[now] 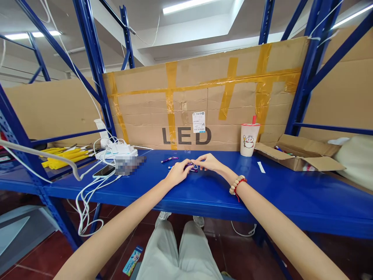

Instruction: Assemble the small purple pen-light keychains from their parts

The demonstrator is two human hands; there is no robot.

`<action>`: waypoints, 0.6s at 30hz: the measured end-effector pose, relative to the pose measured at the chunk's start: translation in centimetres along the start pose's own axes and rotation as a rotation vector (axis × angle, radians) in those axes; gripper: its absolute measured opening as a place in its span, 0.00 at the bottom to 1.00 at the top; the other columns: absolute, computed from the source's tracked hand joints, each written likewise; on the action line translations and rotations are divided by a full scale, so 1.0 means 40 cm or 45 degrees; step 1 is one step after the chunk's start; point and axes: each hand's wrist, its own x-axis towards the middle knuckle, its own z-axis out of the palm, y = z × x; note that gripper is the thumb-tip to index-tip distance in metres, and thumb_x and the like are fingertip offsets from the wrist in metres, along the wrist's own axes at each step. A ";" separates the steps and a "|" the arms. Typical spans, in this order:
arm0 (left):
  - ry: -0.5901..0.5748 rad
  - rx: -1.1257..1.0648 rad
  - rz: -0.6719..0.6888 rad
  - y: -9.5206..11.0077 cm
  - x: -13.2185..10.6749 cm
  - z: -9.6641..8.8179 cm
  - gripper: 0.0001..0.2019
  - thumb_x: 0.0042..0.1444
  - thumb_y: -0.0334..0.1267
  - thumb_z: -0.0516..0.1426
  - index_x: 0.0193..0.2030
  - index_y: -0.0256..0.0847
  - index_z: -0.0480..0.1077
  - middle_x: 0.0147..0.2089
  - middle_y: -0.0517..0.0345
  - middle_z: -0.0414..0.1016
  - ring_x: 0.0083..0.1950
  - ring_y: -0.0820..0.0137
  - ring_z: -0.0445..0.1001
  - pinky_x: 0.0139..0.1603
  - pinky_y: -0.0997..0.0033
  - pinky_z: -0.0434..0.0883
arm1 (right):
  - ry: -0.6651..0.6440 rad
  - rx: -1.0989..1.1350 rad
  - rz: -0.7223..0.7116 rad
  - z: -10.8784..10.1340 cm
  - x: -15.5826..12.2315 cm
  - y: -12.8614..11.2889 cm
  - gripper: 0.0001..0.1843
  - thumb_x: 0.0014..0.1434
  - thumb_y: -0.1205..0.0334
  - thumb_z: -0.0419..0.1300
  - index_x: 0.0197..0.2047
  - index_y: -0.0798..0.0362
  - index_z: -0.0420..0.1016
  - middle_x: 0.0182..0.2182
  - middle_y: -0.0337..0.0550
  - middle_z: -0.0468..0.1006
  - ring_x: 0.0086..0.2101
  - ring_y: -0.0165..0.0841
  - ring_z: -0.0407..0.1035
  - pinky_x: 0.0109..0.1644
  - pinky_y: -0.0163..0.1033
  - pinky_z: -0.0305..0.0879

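Note:
My left hand point(177, 173) is closed around a small purple metal tube point(189, 165) above the blue shelf top. A silver ring or clip point(196, 167) shows at the tube's end, between both hands. From the right, my right hand point(210, 161) reaches in with its fingers bent and pinched by that ring; what the fingertips hold is too small to make out. Just under the hands there is another purple piece point(194, 170), partly hidden. A separate slim purple tube with silver ends point(169, 160) lies on the shelf beyond my left hand.
At the left are a white power strip point(119, 149) with tangled cables, a phone point(104, 171) and yellow-handled tools point(65, 157). A lidded cup point(249, 140), a paper strip point(261, 167) and an open cardboard box point(300, 153) stand right. A large carton point(140, 112) backs the shelf.

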 end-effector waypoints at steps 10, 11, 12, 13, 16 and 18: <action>-0.019 -0.021 -0.045 0.011 -0.002 0.001 0.10 0.63 0.40 0.47 0.48 0.41 0.62 0.26 0.62 0.72 0.30 0.69 0.73 0.34 0.73 0.67 | 0.023 -0.051 -0.029 -0.006 0.013 0.009 0.24 0.47 0.42 0.67 0.29 0.60 0.78 0.19 0.41 0.71 0.19 0.24 0.62 0.17 0.24 0.54; -0.025 -0.021 -0.047 0.013 -0.002 0.001 0.10 0.63 0.40 0.47 0.47 0.41 0.62 0.26 0.62 0.72 0.30 0.69 0.73 0.34 0.73 0.67 | 0.032 -0.062 -0.036 -0.008 0.016 0.014 0.24 0.47 0.43 0.67 0.29 0.59 0.78 0.19 0.41 0.71 0.19 0.24 0.62 0.17 0.25 0.55; -0.031 -0.019 -0.050 0.015 -0.001 0.000 0.10 0.63 0.40 0.46 0.47 0.41 0.63 0.25 0.62 0.71 0.29 0.69 0.73 0.34 0.73 0.67 | 0.041 -0.072 -0.041 -0.009 0.019 0.019 0.24 0.46 0.43 0.67 0.28 0.59 0.78 0.19 0.41 0.71 0.19 0.24 0.62 0.17 0.25 0.55; -0.035 -0.017 -0.054 0.017 -0.001 0.000 0.10 0.63 0.40 0.46 0.47 0.41 0.63 0.25 0.62 0.71 0.29 0.68 0.73 0.34 0.73 0.67 | 0.049 -0.082 -0.046 -0.010 0.022 0.025 0.24 0.46 0.43 0.67 0.28 0.59 0.78 0.19 0.41 0.71 0.18 0.24 0.62 0.17 0.25 0.56; -0.039 -0.012 -0.076 0.019 0.000 -0.001 0.11 0.63 0.41 0.46 0.47 0.41 0.64 0.25 0.61 0.71 0.30 0.67 0.73 0.33 0.72 0.67 | 0.078 -0.096 -0.066 -0.015 0.025 0.036 0.23 0.45 0.43 0.68 0.28 0.59 0.79 0.18 0.41 0.71 0.17 0.24 0.63 0.18 0.26 0.57; -0.036 -0.013 -0.096 0.018 0.000 -0.002 0.12 0.63 0.42 0.46 0.47 0.41 0.65 0.25 0.61 0.72 0.30 0.66 0.73 0.33 0.72 0.66 | 0.110 -0.089 -0.094 -0.017 0.022 0.037 0.22 0.44 0.45 0.69 0.29 0.58 0.79 0.19 0.41 0.72 0.18 0.24 0.63 0.18 0.26 0.58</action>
